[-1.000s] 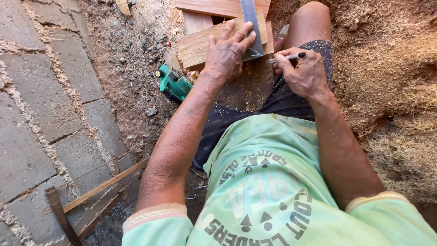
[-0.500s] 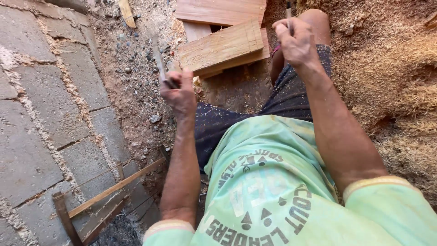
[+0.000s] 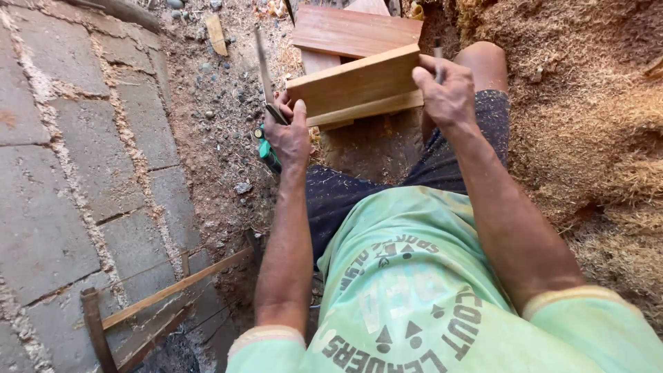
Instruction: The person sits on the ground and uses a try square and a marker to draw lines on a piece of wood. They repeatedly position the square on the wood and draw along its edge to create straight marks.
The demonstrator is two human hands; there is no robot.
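On the sandy ground in front of the seated person lies a wooden board (image 3: 356, 86), tilted, resting on other boards (image 3: 356, 31) and near the bare knee (image 3: 483, 62). The left hand (image 3: 290, 135) is closed around the handle end of a thin metal square (image 3: 262, 69), whose narrow blade points up and away, just beside the left edge of the board. The thumb of this hand touches the board's corner. The right hand (image 3: 449, 97) is closed around a dark pencil (image 3: 437, 52) and sits at the right end of the board, touching it. A green tool (image 3: 266, 148) lies on the ground under the left hand. To the left is a paved floor (image 3: 62, 138); to the right, a heap of sawdust (image 3: 594, 103).
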